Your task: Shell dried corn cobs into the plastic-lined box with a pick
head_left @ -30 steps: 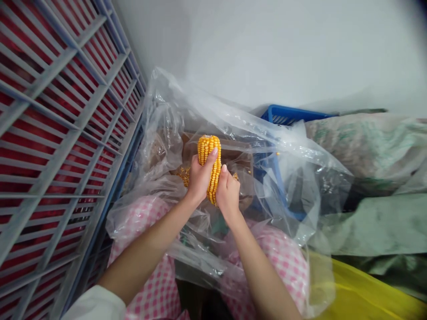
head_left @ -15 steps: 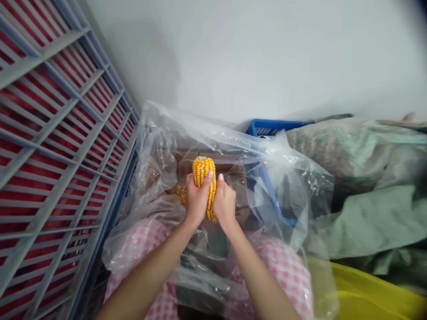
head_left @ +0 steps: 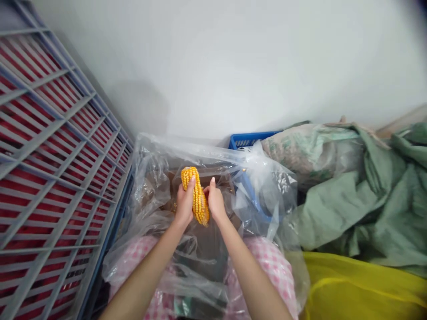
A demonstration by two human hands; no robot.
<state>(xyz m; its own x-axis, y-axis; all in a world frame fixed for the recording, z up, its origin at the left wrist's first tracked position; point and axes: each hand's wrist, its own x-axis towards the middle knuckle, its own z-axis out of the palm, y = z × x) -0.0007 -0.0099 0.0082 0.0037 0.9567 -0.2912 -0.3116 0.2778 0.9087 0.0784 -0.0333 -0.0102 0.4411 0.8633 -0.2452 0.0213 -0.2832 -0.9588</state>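
Note:
A yellow corn cob, thick with kernels, leans with its top to the left above a clear plastic bag. My left hand is closed round its left side, thumb lying along the kernels. On the other side my right hand has its fingers curled against the cob's right edge, with the thumb raised off it. Those fingertips are partly hidden behind the cob. Beneath both hands the clear plastic bag spreads over a brown cardboard box and across my knees. A few loose kernels show inside, left of my hand.
Slatted grey-blue crates with red behind the slats stand close on the left. To the right are a blue basket, a printed sack, green cloth and a yellow container. A white wall rises behind.
The cob has turned from nearly upright to leaning left at the top. My right thumb has come off the kernels, and that hand has drawn slightly away. The camera view has shifted.

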